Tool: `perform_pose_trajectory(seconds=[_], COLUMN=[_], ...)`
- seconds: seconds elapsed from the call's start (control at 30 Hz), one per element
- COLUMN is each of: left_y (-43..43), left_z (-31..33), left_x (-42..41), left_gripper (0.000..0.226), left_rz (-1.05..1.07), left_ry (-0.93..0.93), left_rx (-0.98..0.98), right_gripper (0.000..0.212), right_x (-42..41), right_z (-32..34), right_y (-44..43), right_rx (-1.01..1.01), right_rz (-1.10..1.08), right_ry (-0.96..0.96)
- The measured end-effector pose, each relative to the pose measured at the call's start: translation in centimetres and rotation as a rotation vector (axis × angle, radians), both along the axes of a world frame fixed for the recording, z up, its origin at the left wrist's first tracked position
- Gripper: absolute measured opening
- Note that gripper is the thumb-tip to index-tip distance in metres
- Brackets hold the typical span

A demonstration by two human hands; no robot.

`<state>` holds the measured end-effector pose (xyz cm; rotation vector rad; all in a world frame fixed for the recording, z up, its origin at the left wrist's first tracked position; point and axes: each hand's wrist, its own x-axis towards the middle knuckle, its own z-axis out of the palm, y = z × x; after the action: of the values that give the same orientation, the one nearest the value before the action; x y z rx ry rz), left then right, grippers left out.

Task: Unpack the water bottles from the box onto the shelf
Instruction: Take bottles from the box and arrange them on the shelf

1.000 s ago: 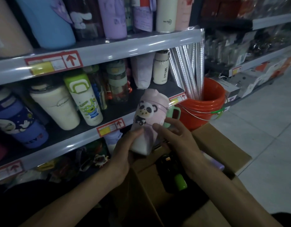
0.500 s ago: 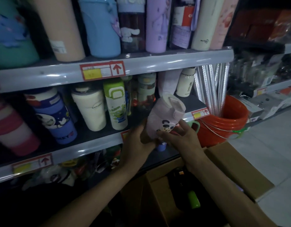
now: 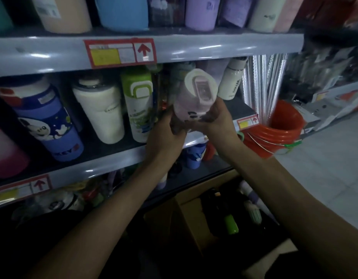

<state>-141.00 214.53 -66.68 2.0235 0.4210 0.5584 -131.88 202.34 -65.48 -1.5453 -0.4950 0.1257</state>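
Observation:
A pink panda water bottle [image 3: 191, 99] with a white lid is held at the front of the middle shelf [image 3: 113, 158], tilted with its lid toward me. My left hand [image 3: 164, 131] grips its lower left side and my right hand [image 3: 218, 119] grips its lower right side. The open cardboard box [image 3: 196, 224] sits below on the floor, holding a bottle with a green cap [image 3: 231, 224] and a pale purple one [image 3: 252, 206]; its inside is dark.
The middle shelf holds a blue cartoon bottle [image 3: 51, 125], a cream tumbler [image 3: 101, 111], a green-and-white bottle [image 3: 139, 105] and a small white bottle [image 3: 232, 81]. More bottles line the upper shelf [image 3: 194, 49]. An orange bucket [image 3: 278, 129] with silver rolls stands right.
Both hands have lifted the panda bottle up from over the box to the middle shelf's front, and it now tilts lid-first toward me. My view has moved closer to the shelf.

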Motion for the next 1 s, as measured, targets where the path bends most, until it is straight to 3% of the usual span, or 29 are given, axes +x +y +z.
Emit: perform_pose_trajectory(seconds=[0.17,0.67,1.0], left_y=[0.3,1.4,1.7], left_z=[0.3,-1.3,-1.3], left_x=[0.9,3.0,3.6], left_gripper=[0.072,0.053,0.057], left_rz=[-0.014,0.048,0.018], left_ry=[-0.019,0.106,0.143], left_rx=[0.008,-0.014,-0.105], right_gripper=[0.081,0.076,0.079], right_x=[0.8,2.6,3.7], right_z=[0.2,-1.6,-2.2], right_y=[0.4,2.2,3.5], right_rx=[0.011,-0.078,-0.081], right_rz=[0.001,-0.019,-0.048], right_ry=[0.034,0.052,0.021])
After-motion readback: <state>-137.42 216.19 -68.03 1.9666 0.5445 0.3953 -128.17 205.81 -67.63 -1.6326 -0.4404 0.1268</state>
